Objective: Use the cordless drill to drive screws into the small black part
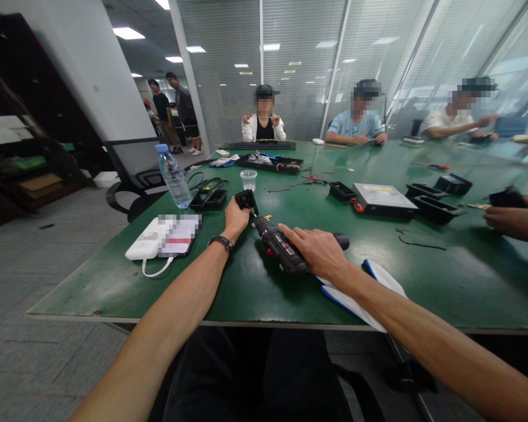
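My right hand (319,249) is closed around a black cordless drill (281,246) lying over on its side, its bit pointing away to the left. In my left hand (236,220) is a small black plastic housing (246,200), gripped at its near side. The drill's bit reaches to the housing; whether it sits in a screw I cannot tell. Small brass-coloured parts (264,220) lie on the green table just beyond the drill's tip. White gloves with blue edging (385,278) rest under my right forearm.
A water bottle (175,176), a plastic cup (248,180), a white power bank (147,239) cabled to a phone (182,234) and a black case (208,199) stand around my left. Rightward are a silver box (383,199), black trays (437,208) and another person's hand (517,217). Several people sit opposite.
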`<state>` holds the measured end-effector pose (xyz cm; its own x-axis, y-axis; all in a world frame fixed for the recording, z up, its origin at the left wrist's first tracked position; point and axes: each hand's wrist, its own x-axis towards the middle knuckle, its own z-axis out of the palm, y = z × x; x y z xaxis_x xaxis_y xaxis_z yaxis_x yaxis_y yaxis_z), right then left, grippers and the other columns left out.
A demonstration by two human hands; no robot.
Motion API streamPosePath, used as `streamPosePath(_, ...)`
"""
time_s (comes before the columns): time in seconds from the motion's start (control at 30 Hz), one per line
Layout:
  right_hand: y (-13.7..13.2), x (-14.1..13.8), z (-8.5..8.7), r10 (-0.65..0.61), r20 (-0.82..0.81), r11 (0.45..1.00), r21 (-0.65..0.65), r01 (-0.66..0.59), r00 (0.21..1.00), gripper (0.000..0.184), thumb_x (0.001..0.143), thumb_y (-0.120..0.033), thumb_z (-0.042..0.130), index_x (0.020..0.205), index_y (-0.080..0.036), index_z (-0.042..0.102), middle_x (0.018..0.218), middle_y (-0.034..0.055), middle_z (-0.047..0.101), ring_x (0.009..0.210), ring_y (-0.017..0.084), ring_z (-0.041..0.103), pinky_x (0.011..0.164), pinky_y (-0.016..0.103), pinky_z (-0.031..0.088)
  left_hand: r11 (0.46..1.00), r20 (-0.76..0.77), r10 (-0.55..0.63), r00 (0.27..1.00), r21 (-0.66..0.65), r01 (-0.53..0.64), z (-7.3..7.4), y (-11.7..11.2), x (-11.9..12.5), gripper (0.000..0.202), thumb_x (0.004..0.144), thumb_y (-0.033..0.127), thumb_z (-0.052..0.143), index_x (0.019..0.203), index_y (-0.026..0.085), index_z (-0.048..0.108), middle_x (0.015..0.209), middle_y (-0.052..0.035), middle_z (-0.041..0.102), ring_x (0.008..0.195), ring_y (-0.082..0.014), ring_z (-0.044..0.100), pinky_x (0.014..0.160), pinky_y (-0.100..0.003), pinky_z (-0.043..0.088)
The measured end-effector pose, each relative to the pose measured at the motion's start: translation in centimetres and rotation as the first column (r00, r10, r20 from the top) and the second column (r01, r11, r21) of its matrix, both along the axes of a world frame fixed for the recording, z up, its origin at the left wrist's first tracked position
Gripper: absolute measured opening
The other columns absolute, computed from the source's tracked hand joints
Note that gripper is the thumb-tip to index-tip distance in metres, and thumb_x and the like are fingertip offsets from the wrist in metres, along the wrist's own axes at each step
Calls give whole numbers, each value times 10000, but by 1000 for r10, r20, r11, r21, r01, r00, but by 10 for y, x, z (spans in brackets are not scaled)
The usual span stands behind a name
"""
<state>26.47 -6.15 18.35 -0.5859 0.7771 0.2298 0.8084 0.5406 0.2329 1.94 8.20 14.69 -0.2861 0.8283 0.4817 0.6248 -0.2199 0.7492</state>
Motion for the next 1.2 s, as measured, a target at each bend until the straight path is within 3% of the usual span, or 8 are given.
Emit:
streamPosePath(0.57,-2,-1,3,24,-24,1000,-7,-24,999,690,907,-226,495,1538,-240,216,1195,101,651,932,229,649,750,338,436,1000,55,-17,998,0,17,0,0,0,377,718,83,625,1085,168,641,1141,-119,705,1105,-248,646,952,-336,488)
streamPosePath(0.97,-2,2,2,-10,-28,1000,-11,10,1000,699,915,-287,500,1545,-257,198,1197,96,656,932,238,652,747,338,428,996,-8,-78,997,43,78,2,-3,2,374,708,113,663,1075,166,612,1094,-93,702,1014,-230,658,905,-327,504)
streamPosePath(1.2,-1,2,-1,-17,-24,1000,-4,17,1000,688,924,-273,472,1549,-268,184,1203,98,658,898,244,651,723,340,416,997,30,-77,997,22,76,-2,3,1,440,687,77,662,1119,154,621,1130,-93,692,1075,-237,639,989,-345,476)
